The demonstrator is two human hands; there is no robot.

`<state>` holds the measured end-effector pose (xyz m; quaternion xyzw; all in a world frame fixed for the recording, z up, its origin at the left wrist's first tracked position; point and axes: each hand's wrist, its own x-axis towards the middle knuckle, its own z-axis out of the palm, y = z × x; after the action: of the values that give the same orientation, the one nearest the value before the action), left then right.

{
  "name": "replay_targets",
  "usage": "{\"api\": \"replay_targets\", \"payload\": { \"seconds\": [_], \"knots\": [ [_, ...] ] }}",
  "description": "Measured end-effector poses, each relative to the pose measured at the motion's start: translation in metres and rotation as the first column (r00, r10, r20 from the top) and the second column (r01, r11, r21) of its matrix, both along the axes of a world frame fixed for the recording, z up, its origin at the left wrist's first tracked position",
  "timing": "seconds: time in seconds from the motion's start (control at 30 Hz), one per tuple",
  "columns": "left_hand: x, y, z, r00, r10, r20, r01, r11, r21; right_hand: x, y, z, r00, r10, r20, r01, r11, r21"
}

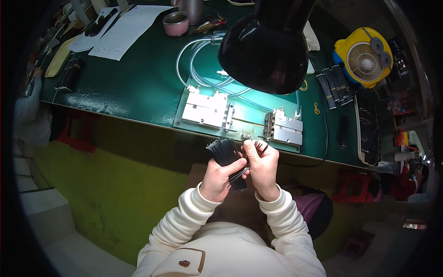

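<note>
My left hand (217,179) is closed round a thick bundle of thin black wires (223,151), whose cut ends show at the top. Close beside it, my right hand (262,167) pinches a few black strands, some poking out above its fingers. Both hands are just in front of the table's near edge. Directly beyond them, a pneumatic fixture stands on a pale green plate (240,127). It has a silver block (204,110) on the left and a smaller silver block (287,129) on the right, with clear air hoses (190,60) attached.
A black lamp shade (263,53) hangs over the fixture. On the right are a yellow fan (368,59), black wire bundles (334,85) and a tray (362,134) of dark parts. A pink cup (176,24) and written sheets (127,34) lie farther back. Another person's sleeve (31,108) shows at left.
</note>
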<state>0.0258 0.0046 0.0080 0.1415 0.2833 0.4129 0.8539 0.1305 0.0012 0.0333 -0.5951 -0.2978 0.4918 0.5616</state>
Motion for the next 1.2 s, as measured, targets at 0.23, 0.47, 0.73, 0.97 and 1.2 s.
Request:
{"api": "replay_targets", "payload": {
  "seconds": [0.23, 0.47, 0.73, 0.97, 1.2],
  "knots": [
    [0.001, -0.003, -0.004, 1.000, 0.024, 0.010, -0.024, 1.000, -0.015, -0.002, -0.001, -0.001, 0.998, -0.012, 0.063, 0.011, 1.000, 0.008],
    [0.003, -0.002, -0.005, 1.000, 0.017, 0.001, -0.017, 1.000, -0.020, 0.000, 0.001, -0.003, 0.999, -0.007, 0.048, 0.008, 1.000, -0.005],
    [0.003, -0.001, 0.001, 1.000, 0.026, 0.013, -0.025, 0.999, -0.037, 0.001, 0.000, -0.007, 0.999, -0.019, 0.038, 0.019, 1.000, 0.019],
    [0.000, -0.003, -0.001, 0.998, 0.037, -0.041, -0.037, 0.999, 0.010, -0.004, -0.001, 0.000, 0.999, -0.009, 0.039, 0.009, 1.000, 0.020],
    [0.001, 0.000, 0.000, 0.999, 0.036, -0.023, -0.036, 0.999, 0.010, -0.003, 0.000, -0.001, 0.999, -0.040, 0.035, 0.039, 0.999, 0.016]
  ]
}}
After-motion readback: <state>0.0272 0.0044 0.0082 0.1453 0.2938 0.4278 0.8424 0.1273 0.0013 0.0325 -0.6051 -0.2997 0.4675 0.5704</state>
